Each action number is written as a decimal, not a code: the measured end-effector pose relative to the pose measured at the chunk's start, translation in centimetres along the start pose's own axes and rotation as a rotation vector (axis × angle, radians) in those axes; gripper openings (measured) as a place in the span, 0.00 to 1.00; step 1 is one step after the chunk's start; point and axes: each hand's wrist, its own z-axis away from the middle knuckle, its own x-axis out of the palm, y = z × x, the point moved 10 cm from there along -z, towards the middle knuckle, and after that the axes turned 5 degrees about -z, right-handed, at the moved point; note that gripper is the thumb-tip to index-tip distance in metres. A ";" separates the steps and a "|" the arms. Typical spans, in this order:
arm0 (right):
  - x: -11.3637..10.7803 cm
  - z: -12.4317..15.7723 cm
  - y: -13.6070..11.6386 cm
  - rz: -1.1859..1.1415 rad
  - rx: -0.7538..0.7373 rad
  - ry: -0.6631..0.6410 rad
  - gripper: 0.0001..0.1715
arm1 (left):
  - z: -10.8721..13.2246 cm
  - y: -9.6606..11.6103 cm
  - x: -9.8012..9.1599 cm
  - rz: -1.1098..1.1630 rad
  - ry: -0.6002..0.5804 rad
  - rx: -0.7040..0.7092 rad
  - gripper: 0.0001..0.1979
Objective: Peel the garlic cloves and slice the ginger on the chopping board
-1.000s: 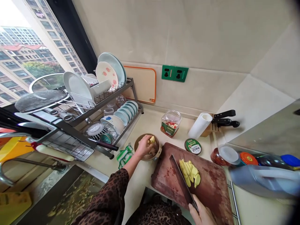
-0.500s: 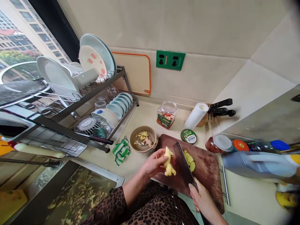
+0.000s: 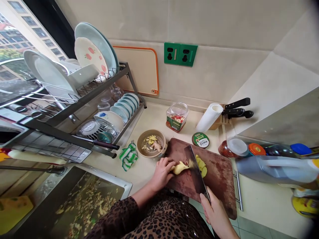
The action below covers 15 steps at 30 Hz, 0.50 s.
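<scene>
Left grip (image 3: pixel 161 174) curled tight on ginger root (image 3: pixel 179 168); right grip (image 3: pixel 214 212) closed around cleaver (image 3: pixel 195 169); stained cutting board (image 3: pixel 219 186) beneath, lower centre.

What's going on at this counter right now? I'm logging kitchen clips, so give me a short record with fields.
Left hand: pressing a ginger root onto the wooden cutting board
Right hand: gripping a cleaver, blade at the ginger root
Beside the blade: sliced ginger
Near the board: woven basket holding ginger pieces, striped cloth
Rest: dish rack, paper towel roll, knife block, sink
</scene>
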 end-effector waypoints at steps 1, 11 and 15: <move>0.0 0.2 -0.6 0.018 -0.037 -0.009 0.25 | 0.3 -0.3 0.1 0.038 0.008 -0.005 0.20; 2.6 1.2 -0.5 0.260 -0.216 -0.241 0.28 | 1.2 -1.6 1.3 0.117 0.170 -0.126 0.09; 1.6 1.4 -0.7 0.331 -0.198 -0.223 0.27 | 1.1 -1.6 1.3 0.143 0.168 -0.114 0.08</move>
